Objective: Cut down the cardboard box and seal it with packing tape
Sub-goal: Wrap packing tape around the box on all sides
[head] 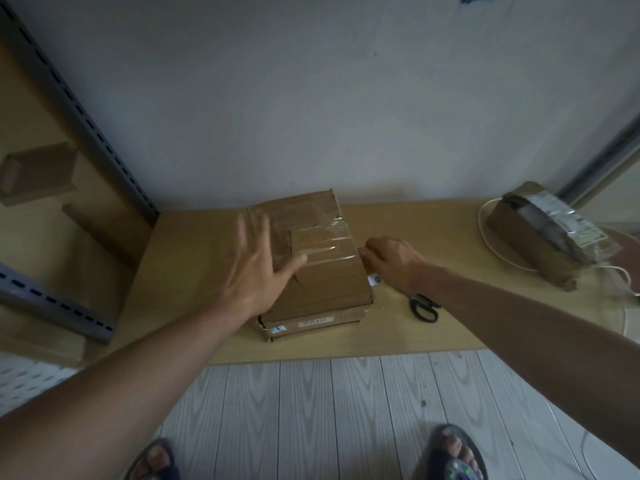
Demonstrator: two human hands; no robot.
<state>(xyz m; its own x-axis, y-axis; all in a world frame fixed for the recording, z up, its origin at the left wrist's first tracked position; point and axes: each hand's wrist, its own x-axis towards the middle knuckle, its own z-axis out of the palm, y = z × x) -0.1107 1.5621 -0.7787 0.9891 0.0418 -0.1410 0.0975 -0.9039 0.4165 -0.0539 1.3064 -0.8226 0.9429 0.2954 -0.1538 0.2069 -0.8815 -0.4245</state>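
1. Nearest the camera: two feet in sandals (453, 455) on a pale plank floor (311, 410), at the front edge of the wooden table (194, 289).

2. Cardboard box (329, 292): lies flat on the table, directly under the left hand and touching the fingertips of the right hand. It is low, with its flaps folded shut. The front wall carries two small labels (317, 321) and shows stacked board edges.

3. Left hand (256, 268): fully open, fingers spread and straight. It holds nothing. Whether the palm rests on the lid or is just above it cannot be told.

4. Right hand (394, 258): knuckles up, fingers curled down against the box's right top edge. Whether the fingers pinch anything cannot be told.

5. Scissors (424, 308): lie on the table just under the right forearm, untouched.

6. Packing tape (325, 247): clear strips cross the lid between the two hands and run on toward the far edge.

7. Task status (judgement): the low profile and the idle scissors suggest cutting is done. Sealing is under way. The lid area nearer than the hands shows no clear tape, so further strips are probably needed there. No tape roll can be identified.

8. Contents: the box is closed, so its contents are hidden.

9. Second parcel (533, 244): well beyond the right hand, to its right, on the far table end. It is closed and wrapped in printed film, so its contents are hidden. A white cable (483, 233) curves beside it.

10. Farthest: a plain wall (311, 98), with a slotted metal upright (86, 123) to the left of the left hand.
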